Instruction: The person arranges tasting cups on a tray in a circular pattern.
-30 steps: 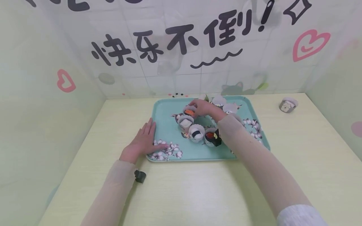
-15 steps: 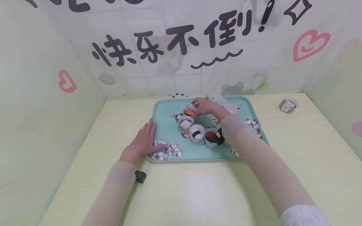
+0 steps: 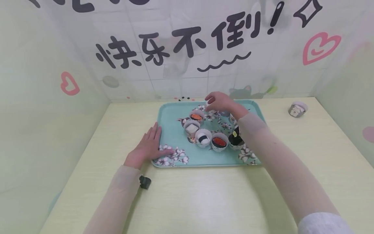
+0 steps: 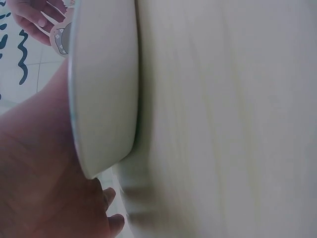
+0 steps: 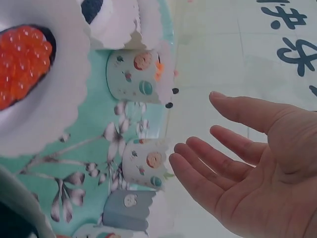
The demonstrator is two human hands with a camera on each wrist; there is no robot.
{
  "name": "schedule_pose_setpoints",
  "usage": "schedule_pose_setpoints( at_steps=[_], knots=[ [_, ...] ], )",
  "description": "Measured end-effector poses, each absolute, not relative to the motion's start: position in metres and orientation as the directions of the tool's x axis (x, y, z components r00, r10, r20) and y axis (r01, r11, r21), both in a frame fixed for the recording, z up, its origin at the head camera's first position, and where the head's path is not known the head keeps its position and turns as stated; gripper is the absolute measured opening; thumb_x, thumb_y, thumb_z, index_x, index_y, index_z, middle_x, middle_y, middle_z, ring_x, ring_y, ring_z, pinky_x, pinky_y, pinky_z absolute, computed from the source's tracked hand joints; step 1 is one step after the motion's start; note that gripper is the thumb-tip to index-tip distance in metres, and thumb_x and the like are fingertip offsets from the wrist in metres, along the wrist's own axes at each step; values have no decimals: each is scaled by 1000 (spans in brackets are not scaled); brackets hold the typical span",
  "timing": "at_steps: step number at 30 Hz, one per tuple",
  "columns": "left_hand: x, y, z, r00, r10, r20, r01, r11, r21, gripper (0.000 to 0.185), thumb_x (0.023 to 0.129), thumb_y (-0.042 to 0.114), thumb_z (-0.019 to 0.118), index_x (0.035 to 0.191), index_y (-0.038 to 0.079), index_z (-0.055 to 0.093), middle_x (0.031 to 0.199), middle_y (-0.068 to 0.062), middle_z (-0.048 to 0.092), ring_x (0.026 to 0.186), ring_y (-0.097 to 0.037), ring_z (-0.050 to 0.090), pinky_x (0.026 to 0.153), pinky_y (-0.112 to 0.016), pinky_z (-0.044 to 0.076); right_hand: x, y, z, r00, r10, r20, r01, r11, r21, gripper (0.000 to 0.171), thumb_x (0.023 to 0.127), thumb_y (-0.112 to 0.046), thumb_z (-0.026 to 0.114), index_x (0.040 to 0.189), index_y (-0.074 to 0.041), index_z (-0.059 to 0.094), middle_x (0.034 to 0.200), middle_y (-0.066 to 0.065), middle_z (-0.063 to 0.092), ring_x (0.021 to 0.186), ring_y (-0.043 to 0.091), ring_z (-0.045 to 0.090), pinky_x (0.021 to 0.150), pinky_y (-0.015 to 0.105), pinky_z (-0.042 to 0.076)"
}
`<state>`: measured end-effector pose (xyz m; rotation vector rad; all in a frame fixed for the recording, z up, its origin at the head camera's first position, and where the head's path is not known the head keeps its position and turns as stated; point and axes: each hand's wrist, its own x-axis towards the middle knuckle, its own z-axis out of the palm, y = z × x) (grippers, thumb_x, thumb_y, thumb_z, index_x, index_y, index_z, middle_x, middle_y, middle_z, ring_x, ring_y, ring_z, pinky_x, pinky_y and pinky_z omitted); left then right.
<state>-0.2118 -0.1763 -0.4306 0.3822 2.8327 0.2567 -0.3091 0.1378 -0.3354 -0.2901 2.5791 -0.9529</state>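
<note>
lone paper cup (image 3: 298,108) | far right of table (image 3: 190,201)

The middle of the teal tray (image 3: 169,113) is crowded: 5 paper cups (image 3: 203,137) of sushi stand touching in a curved row, barring any straight pass across. More cups sit at the tray's far edge under the right hand (image 3: 219,101). The left hand (image 3: 147,147) blocks the tray's lower-left corner. Open tabletop (image 3: 204,198) fills the lower frame; 1 lone cup (image 3: 297,108) stands upper right.

Head view overlooks tray (image 3: 169,113); wrist views hug it.
</note>
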Motion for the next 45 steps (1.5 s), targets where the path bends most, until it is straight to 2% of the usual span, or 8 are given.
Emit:
schedule_pose_setpoints(
  at_steps=[8, 19, 32, 40, 42, 45],
  knots=[
    [-211, -175, -429, -927, 288, -239, 239, 948, 212, 122, 84, 71, 61, 159, -2, -2, 167, -21, -12, 154, -45, 0, 126, -57, 11, -312, 168, -332, -925, -300, -235, -40, 688, -724, 54, 97, -15, 63, 144, 1, 42, 145, 26, 49, 128, 41, 54, 108, 51, 48],
    [-210, -175, -428, -927, 286, -244, 237, 948, 213, 122, 84, 72, 60, 159, -2, -1, 167, -22, -10, 154, -45, 1, 126, -58, 12, -295, 210, -319, -951, -224, -213, -3, 695, -719, 58, 98, -23, 61, 147, -1, 40, 147, 24, 49, 126, 43, 55, 107, 54, 48],
    [-209, -175, -427, -928, 292, -232, 239, 943, 229, 123, 82, 75, 60, 159, -2, 1, 167, -23, -9, 154, -46, 2, 126, -59, 13, -277, 258, -325, -972, -187, -139, -7, 620, -785, 62, 100, -25, 60, 150, 2, 34, 149, 28, 43, 132, 42, 49, 111, 54, 45],
    [-211, -177, -430, -927, 298, -228, 249, 943, 219, 120, 84, 71, 62, 158, -4, 3, 167, -24, -8, 154, -46, 4, 125, -60, 14, -270, 283, -330, -989, -103, -108, 20, 624, -782, 67, 100, -33, 59, 150, 3, 33, 148, 30, 43, 132, 42, 48, 112, 54, 43],
    [-210, -177, -430, -928, 297, -227, 249, 944, 218, 120, 85, 70, 61, 158, -4, 3, 167, -24, -7, 153, -47, 5, 125, -60, 15, -269, 289, -331, -993, -81, -92, 21, 630, -776, 66, 100, -34, 59, 149, 3, 35, 147, 29, 45, 128, 39, 52, 110, 51, 46],
    [-210, -176, -428, -927, 297, -231, 247, 944, 220, 119, 85, 69, 62, 158, -4, 2, 167, -24, -8, 154, -47, 4, 125, -60, 14, -266, 299, -332, -997, -39, -68, 29, 631, -775, 66, 99, -36, 60, 148, 3, 38, 145, 27, 48, 109, 15, 62, 98, 27, 56]
  ],
)
